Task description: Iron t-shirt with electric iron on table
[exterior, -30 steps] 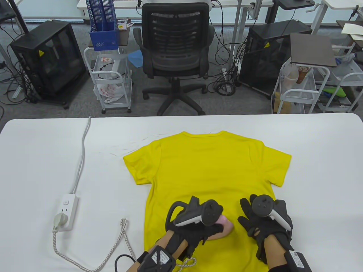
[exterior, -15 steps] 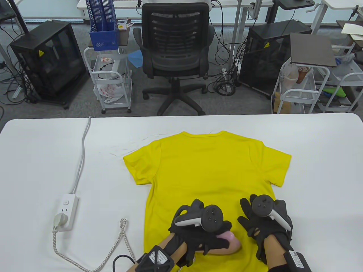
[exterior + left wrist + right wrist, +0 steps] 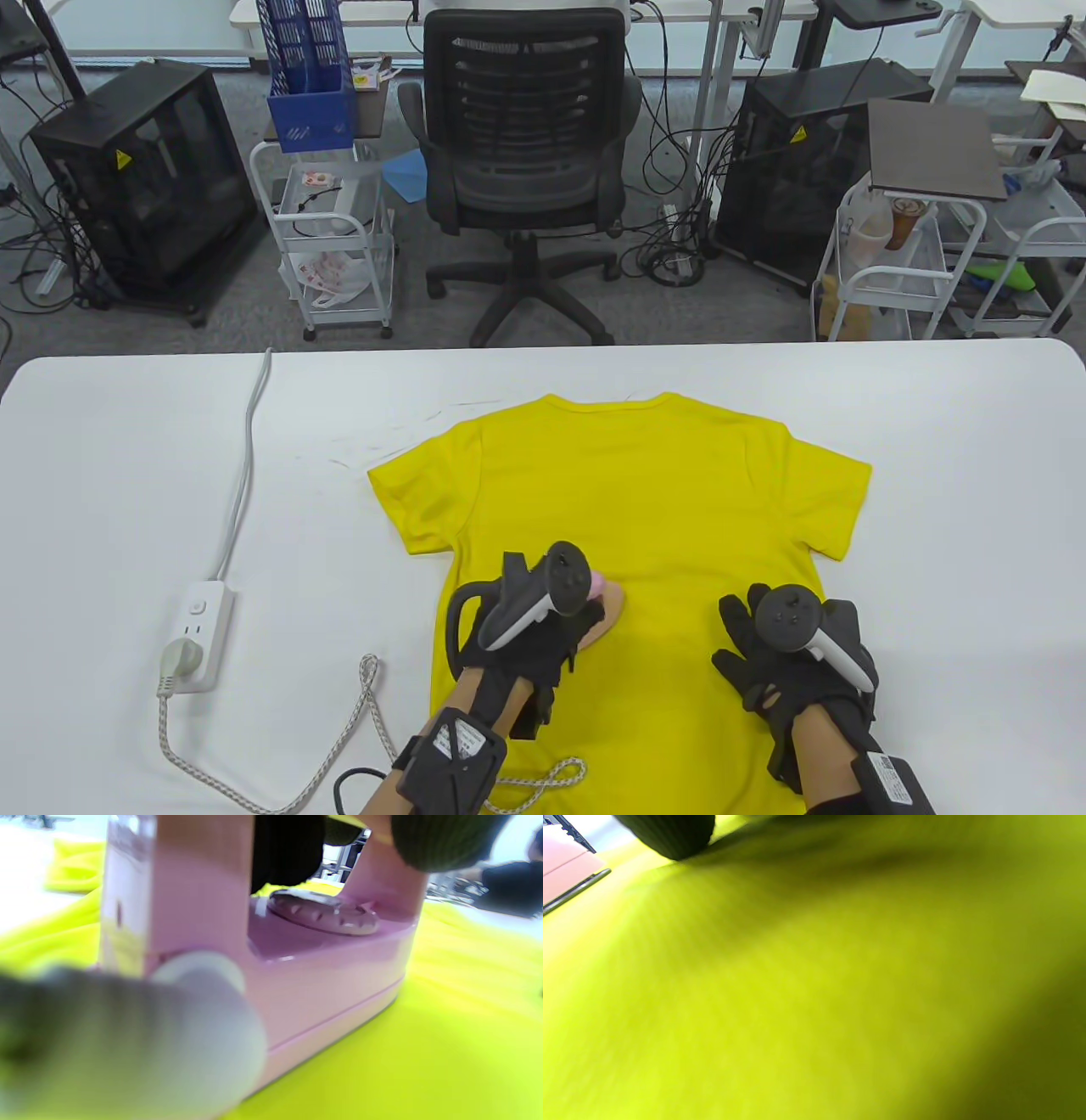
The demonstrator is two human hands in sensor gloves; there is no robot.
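Note:
A yellow t-shirt (image 3: 628, 501) lies flat on the white table (image 3: 127, 475), collar away from me. My left hand (image 3: 543, 632) grips the handle of a small pink electric iron (image 3: 604, 607), which sits on the shirt's lower left part. In the left wrist view the iron (image 3: 297, 976) rests sole-down on the yellow cloth (image 3: 445, 1052), with my fingers (image 3: 441, 840) curled round its handle. My right hand (image 3: 776, 658) lies flat on the shirt's lower right, fingers spread. The right wrist view shows blurred yellow fabric (image 3: 818, 984) and a fingertip (image 3: 670, 836).
A white power strip (image 3: 198, 632) with a plug lies at the left, its cable running to the far edge. The iron's braided cord (image 3: 356, 739) loops across the near left of the table. An office chair (image 3: 522, 161) and carts stand beyond the table.
My left hand has slid the iron from the shirt's lower middle toward the left and away from me. The right hand has stayed put on the shirt.

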